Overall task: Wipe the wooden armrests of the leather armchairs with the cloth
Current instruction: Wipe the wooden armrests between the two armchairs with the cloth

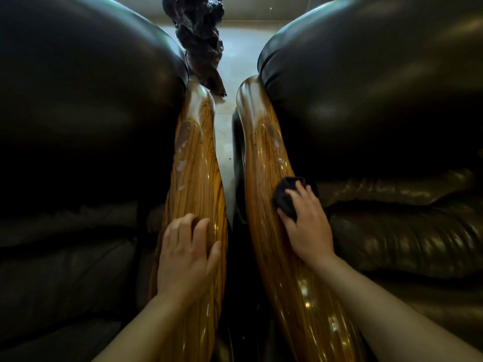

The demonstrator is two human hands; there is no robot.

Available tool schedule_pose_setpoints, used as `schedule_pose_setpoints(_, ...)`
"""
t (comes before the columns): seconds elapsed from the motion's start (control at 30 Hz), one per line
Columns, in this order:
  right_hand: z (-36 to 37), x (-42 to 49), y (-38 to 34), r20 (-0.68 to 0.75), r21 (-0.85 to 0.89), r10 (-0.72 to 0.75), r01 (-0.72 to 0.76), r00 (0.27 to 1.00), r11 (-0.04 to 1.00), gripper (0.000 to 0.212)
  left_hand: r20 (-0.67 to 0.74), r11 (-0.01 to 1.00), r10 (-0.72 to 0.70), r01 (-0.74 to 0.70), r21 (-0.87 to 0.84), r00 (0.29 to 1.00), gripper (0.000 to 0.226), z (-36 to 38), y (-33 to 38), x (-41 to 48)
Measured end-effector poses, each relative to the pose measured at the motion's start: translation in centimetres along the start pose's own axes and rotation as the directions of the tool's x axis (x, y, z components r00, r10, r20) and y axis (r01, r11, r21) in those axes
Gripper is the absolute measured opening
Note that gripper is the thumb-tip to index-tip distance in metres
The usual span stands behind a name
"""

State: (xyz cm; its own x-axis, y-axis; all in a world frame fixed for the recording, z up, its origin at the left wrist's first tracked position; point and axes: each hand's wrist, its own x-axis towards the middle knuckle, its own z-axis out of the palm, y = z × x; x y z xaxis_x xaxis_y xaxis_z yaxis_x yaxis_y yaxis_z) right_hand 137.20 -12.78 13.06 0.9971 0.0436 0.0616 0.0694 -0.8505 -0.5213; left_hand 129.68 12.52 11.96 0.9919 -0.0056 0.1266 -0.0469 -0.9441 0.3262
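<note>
Two glossy striped wooden armrests run side by side away from me. The left armrest (194, 163) belongs to the dark leather armchair on the left (78, 105); the right armrest (261, 158) belongs to the armchair on the right (379, 95). My left hand (187, 254) lies flat on the left armrest, fingers spread, holding nothing. My right hand (307, 226) presses a small dark cloth (286, 194) onto the right armrest's inner side. Pale smudges show farther up both armrests.
A narrow gap with pale floor (224, 142) separates the two chairs. A dark gnarled carved wooden piece (198, 40) stands beyond the gap, close to the far end of the left armrest. Leather seat cushions (405, 231) flank both armrests.
</note>
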Motion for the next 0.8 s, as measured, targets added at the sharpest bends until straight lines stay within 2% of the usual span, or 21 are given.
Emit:
schedule_pose_setpoints(0.03, 0.3, 1.7, -1.2, -0.011, -0.009, 0.037, -0.037, 0.999, 0.999, 0.050, -0.001, 1.000, 0.011, -0.011, 0.004, 1.000, 0.055, -0.1, 0.2, 1.0)
schedule_pose_setpoints(0.1, 1.2, 3.2, -2.7, -0.031, -0.057, 0.005, -0.007, 1.000, 0.998, 0.050, 0.000, 1.000, 0.020, -0.020, 0.007, 1.000, 0.057, 0.0, 0.4, 2.1)
schedule_pose_setpoints(0.17, 1.7, 1.8, -2.4, -0.038, -0.088, -0.087, 0.084, 0.995, 0.993, 0.049, -0.001, 1.000, 0.020, -0.020, -0.019, 1.000, 0.056, 0.4, 0.4, 2.2)
schedule_pose_setpoints(0.27, 1.8, -3.1, 0.1, 0.062, -0.124, -0.272, 0.278, 0.960, 0.952, 0.058, -0.017, 0.999, 0.014, -0.015, -0.052, 1.000, 0.054, 0.4, -0.1, 1.9)
schedule_pose_setpoints(0.33, 1.4, -5.0, 2.0, 0.106, -0.117, -0.303, 0.314, 0.947, 0.942, 0.063, -0.029, 0.998, 0.015, -0.016, -0.065, 0.999, 0.053, 0.3, -0.1, 2.1)
schedule_pose_setpoints(0.4, 0.8, -4.4, 2.7, 0.064, -0.114, -0.231, 0.237, 0.971, 0.965, 0.063, -0.028, 0.996, 0.010, -0.013, -0.086, 1.000, 0.052, 0.3, 0.0, 2.1)
schedule_pose_setpoints(0.47, 0.6, -1.9, 1.8, 0.001, -0.075, -0.061, 0.061, 0.998, 0.995, 0.059, -0.033, 0.994, 0.005, -0.009, -0.105, 0.999, 0.051, 0.2, -0.1, 2.2)
schedule_pose_setpoints(0.57, 0.5, 3.5, -0.6, -0.056, 0.075, 0.210, -0.205, 0.976, 0.976, 0.058, -0.054, 0.994, -0.011, 0.005, -0.106, 0.998, 0.050, 0.4, -0.2, 2.3)
schedule_pose_setpoints(0.63, 0.5, 5.5, -1.8, -0.049, 0.089, 0.239, -0.234, 0.970, 0.968, 0.058, -0.076, 0.995, -0.014, 0.007, -0.098, 0.997, 0.050, 0.4, -0.1, 2.3)
schedule_pose_setpoints(0.7, 0.7, 4.8, -1.7, -0.011, 0.039, 0.127, -0.126, 0.992, 0.991, 0.057, -0.094, 0.996, -0.014, 0.006, -0.094, 0.996, 0.050, 0.4, -0.2, 2.4)
schedule_pose_setpoints(0.8, 0.0, 0.1, -0.1, 0.060, -0.058, -0.153, 0.157, 0.986, 0.986, 0.059, -0.104, 0.996, -0.013, 0.003, -0.094, 0.994, 0.050, 0.4, -0.2, 2.3)
